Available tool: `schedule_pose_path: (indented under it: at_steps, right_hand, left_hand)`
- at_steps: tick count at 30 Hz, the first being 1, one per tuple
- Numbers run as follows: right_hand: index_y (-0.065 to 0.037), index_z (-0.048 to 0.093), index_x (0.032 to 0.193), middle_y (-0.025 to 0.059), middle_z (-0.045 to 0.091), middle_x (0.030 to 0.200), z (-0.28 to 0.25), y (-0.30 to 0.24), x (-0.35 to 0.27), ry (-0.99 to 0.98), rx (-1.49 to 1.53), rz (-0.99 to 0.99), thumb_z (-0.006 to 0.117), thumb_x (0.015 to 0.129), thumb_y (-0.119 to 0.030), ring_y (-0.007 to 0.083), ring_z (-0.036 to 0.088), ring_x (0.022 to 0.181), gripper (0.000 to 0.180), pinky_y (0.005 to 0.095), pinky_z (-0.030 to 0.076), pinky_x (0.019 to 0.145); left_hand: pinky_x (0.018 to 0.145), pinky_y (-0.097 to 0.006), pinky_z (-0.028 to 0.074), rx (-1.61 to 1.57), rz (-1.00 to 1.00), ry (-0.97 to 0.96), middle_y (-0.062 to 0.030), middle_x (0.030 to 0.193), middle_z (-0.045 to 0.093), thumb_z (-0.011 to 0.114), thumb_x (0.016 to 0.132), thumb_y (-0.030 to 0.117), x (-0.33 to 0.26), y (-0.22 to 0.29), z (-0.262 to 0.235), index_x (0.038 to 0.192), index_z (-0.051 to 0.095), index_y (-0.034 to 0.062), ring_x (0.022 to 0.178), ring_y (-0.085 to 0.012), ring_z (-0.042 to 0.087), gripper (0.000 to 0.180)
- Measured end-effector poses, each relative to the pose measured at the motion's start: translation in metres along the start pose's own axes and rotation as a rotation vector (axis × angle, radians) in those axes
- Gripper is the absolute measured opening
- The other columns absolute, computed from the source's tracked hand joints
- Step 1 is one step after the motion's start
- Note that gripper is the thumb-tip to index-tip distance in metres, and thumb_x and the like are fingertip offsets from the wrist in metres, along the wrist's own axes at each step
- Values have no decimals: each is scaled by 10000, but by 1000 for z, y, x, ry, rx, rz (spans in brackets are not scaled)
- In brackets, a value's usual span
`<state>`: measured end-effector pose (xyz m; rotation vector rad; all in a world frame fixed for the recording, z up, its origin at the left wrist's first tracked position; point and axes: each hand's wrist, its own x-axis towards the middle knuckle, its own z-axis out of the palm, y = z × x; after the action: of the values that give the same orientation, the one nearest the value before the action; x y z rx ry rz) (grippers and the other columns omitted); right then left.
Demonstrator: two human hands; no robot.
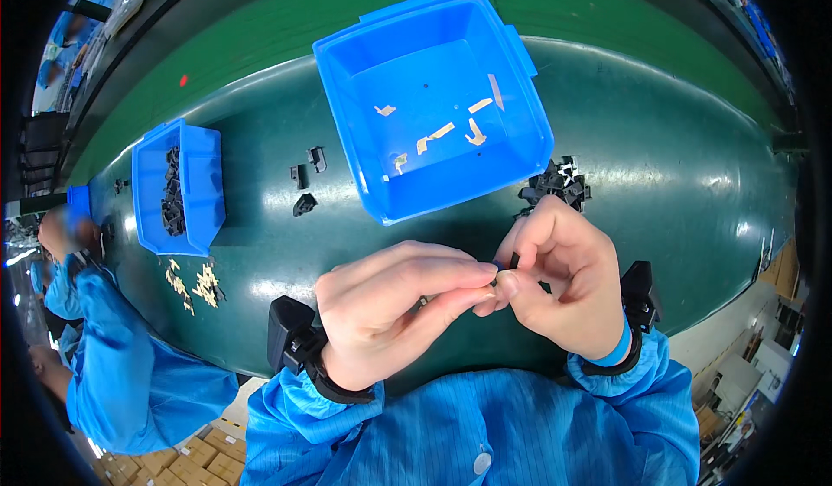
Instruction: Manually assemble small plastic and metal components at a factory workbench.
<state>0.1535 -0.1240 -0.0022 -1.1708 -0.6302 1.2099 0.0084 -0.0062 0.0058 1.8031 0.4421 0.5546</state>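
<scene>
The green counter (676, 191) runs across the view, a co-worker in blue (139, 373) by its left end. Against its far edge, around the middle, stands the large blue bin (433, 196); toward the left end is the smaller blue bin (206, 183), filled with black parts. The left hand (381, 304) and right hand (572, 287) meet above the counter's near edge, around the middle. A heap of black parts (559, 190) sits beside the large bin's near right corner. Cream pieces (206, 285) lie toward the near left edge; three loose black parts (299, 177) lie between the bins. Cream scraps (476, 132) dot the large bin. The right fingers pinch a small dark piece (515, 261), mostly hidden; the left fingertips press close together beside it, their grip hidden.
</scene>
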Motion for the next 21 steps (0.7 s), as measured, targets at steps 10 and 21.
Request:
schedule_pose_path:
  at_steps: [10,21]
  right_hand:
    - [1,489,923,41,573,868,-2,-2,0,-89,96,93,532,882,46,119,642,808,75,247,524,724]
    - [-15,478,956,34,566,875,-2,1,1,-83,132,-9,556,882,28,107,632,804,115,244,515,716]
  left_hand:
    - [673,-313,588,-583,-240,103,-185,887,650,676,804,-62,-6,-6,3,892,617,-70,749,-241,688,106]
    - [697,-300,590,-579,-273,101,-163,891,647,667,787,-98,-4,-3,4,893,615,-61,768,-214,686,124]
